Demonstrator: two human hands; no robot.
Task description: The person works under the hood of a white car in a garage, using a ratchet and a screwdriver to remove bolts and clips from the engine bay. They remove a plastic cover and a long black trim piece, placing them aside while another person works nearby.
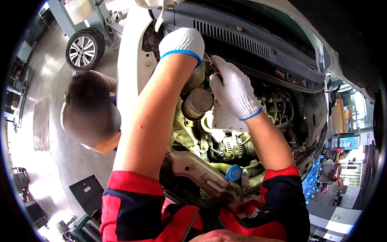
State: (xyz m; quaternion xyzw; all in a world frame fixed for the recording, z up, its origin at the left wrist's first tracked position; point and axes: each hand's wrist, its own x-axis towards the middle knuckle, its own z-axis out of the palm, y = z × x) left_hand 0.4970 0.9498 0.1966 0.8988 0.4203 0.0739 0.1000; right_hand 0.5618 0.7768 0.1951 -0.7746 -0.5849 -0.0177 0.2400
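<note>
I lean over an open car engine bay in white knitted gloves with blue cuffs. My left hand (181, 42) reaches to the far left of the bay, beside the black cowl; its fingers are hidden behind the back of the glove. My right hand (236, 88) is closed around a tool with a red-and-black handle (213, 68), mostly covered by the glove, so its kind is unclear. A thin metal part runs from it toward my left hand. Below the hands sit a round-topped metal cylinder (198, 101) and a flat grey cover (225, 117).
A blue cap (234, 173) and the alternator (227, 148) lie nearer me. The slotted black cowl (234, 38) crosses the far side. Another person (90, 111) is by the left fender (131, 60). A car wheel (84, 49) rests beside a lift post.
</note>
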